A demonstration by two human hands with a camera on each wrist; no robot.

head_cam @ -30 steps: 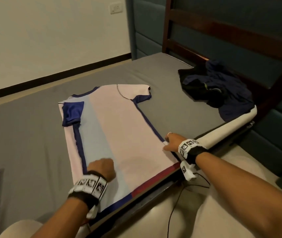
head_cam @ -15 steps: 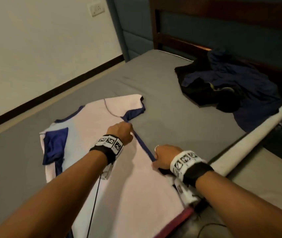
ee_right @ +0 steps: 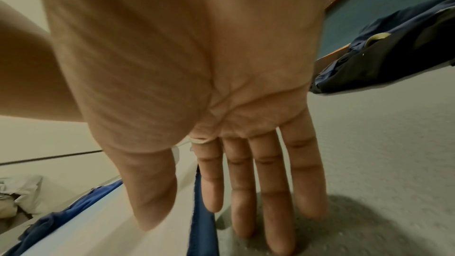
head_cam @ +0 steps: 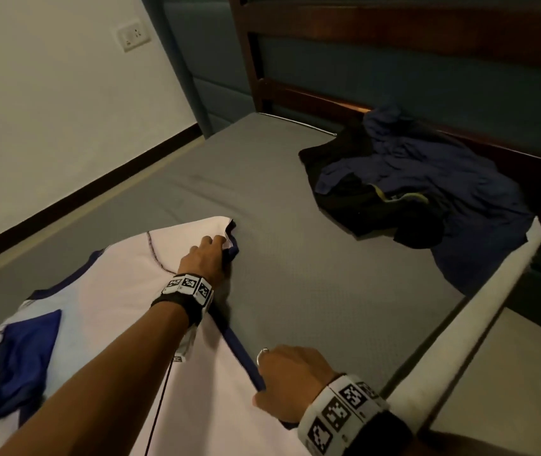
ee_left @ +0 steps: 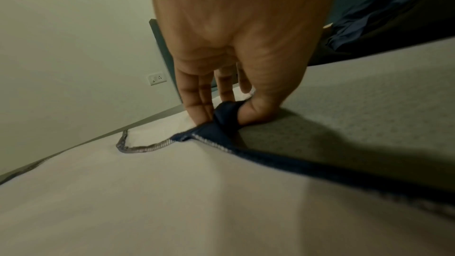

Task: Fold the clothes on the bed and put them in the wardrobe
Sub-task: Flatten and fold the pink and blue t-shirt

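From the head camera, we have the pink shirt (head_cam: 124, 317) flat on the grey bed (head_cam: 295, 258), left hand (head_cam: 205, 258) at its sleeve, right hand (head_cam: 287, 380) on the navy side edge. Left wrist view: our thumb and fingers (ee_left: 197, 92) pinch the navy sleeve hem (ee_left: 225, 116). Right wrist view: our fingers (ee_right: 305, 172) lie straight, pressing down.

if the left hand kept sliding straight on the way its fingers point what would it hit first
Probably nothing soon: past the shirt sleeve that the left hand pinches lies bare grey mattress, then the wooden headboard. The dark clothes pile lies off to the right, though depth is unclear.
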